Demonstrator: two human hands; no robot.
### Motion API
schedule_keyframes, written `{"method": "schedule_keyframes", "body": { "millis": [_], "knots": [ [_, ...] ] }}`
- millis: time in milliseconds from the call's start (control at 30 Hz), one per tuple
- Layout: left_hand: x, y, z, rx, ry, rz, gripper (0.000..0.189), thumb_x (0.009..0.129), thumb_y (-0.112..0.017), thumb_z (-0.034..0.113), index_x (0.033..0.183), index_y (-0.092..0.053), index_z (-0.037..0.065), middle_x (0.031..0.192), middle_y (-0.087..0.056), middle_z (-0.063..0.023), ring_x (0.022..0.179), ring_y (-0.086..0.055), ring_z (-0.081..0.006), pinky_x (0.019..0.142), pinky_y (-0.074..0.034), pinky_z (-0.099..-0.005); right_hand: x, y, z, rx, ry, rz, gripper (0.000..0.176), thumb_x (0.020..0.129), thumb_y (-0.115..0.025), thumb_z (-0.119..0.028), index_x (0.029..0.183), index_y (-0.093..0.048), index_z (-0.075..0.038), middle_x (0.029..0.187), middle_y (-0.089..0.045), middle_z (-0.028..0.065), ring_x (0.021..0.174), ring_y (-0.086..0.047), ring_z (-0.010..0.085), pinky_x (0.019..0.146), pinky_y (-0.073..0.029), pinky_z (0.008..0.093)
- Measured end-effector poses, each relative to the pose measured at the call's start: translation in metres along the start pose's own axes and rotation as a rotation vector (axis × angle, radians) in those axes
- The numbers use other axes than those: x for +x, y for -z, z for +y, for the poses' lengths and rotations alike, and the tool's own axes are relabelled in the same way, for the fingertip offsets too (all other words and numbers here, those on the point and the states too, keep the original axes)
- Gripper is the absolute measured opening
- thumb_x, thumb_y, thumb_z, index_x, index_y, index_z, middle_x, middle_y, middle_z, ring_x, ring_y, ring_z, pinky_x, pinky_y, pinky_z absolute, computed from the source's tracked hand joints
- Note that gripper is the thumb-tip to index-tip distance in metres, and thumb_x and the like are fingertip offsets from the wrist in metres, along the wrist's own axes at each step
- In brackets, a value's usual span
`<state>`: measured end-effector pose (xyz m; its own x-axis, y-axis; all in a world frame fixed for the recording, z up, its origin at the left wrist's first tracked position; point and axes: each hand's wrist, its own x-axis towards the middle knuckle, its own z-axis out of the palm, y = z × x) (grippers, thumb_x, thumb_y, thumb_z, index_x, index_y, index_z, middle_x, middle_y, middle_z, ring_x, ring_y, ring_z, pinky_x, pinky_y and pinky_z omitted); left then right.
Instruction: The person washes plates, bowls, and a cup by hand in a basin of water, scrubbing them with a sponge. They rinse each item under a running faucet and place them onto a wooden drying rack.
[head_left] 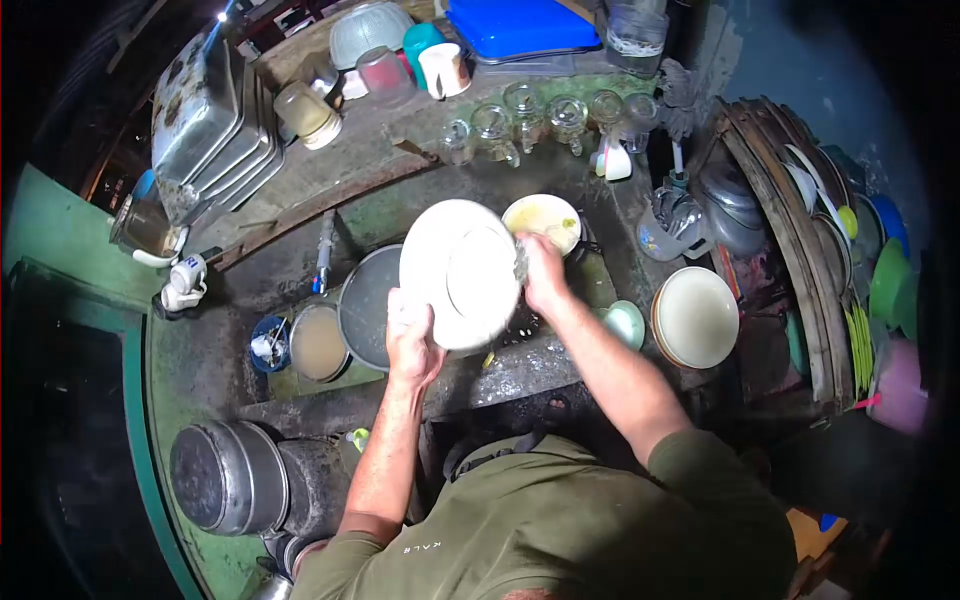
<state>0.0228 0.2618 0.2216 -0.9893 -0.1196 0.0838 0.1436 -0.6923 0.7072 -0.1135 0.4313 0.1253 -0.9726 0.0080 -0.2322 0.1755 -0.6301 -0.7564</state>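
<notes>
A white plate (430, 250) is held up over the basin, its underside with a ring facing the camera. My left hand (408, 335) grips its lower left edge, thumb on the underside. At the right edge my right hand (541, 270) is closed on something greyish, perhaps a scrubber, pressed against the plate. Behind the right hand sits a cream bowl (535, 215) with a bit of yellow in it. A large grey basin (368, 310) is partly covered by the plate.
Stacked plates (698, 318) and a small pale green bowl (625, 324) lie at right. A pot of murky water (319, 343) is at left. Glass mugs (567, 118) line the back ledge. A wooden rack (775, 210) stands right, a dark pot (225, 475) lower left.
</notes>
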Motion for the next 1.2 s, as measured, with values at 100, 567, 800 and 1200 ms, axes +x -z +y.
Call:
{"method": "schedule_keyframes", "body": {
  "millis": [100, 567, 800, 1200],
  "knots": [
    [0.009, -0.013, -0.031, 0.042, -0.041, 0.169, 0.018, 0.094, -0.056, 0.012, 0.107, -0.044, 0.01, 0.111, -0.054, -0.0053, 0.105, -0.055, -0.0179, 0.092, -0.048, -0.0427, -0.061, -0.021, 0.02, -0.37, 0.175, 0.187, 0.028, 0.092, -0.057, -0.019, 0.106, -0.064, 0.004, 0.1, -0.067, 0.0109, 0.093, -0.062, 0.0174, 0.083, -0.048, 0.0308],
    [-0.011, -0.081, -0.123, 1.306, -0.516, -1.01, 0.019, 0.079, -0.072, 0.018, 0.097, -0.07, 0.014, 0.081, -0.061, -0.003, 0.083, -0.059, -0.0214, 0.078, -0.049, -0.0345, -0.177, 0.155, -0.138, -0.107, -0.117, 0.16, 0.038, 0.085, -0.052, -0.009, 0.119, -0.054, 0.008, 0.108, -0.064, 0.0162, 0.097, -0.065, 0.026, 0.085, -0.052, 0.0374],
    [0.044, -0.009, -0.211, 1.131, 0.024, -0.281, 0.014, 0.084, -0.068, 0.011, 0.097, -0.067, 0.006, 0.091, -0.065, -0.0077, 0.084, -0.062, -0.0189, 0.077, -0.05, -0.0321, -0.207, 0.304, -0.195, -0.715, 0.201, 0.295, 0.042, 0.092, -0.054, -0.021, 0.125, -0.051, 0.005, 0.114, -0.061, 0.0155, 0.095, -0.063, 0.0242, 0.081, -0.051, 0.038],
    [0.222, 0.148, -0.321, 1.491, 0.423, 0.463, 0.062, 0.07, -0.076, 0.036, 0.116, -0.057, -0.002, 0.106, -0.067, -0.02, 0.099, -0.065, -0.0336, 0.087, -0.051, -0.0409, -0.202, 0.356, -0.221, -1.5, -0.139, 0.571, 0.052, 0.099, -0.044, -0.041, 0.091, -0.059, 0.008, 0.085, -0.061, 0.0171, 0.082, -0.058, 0.0267, 0.075, -0.042, 0.0436]
  ]
}}
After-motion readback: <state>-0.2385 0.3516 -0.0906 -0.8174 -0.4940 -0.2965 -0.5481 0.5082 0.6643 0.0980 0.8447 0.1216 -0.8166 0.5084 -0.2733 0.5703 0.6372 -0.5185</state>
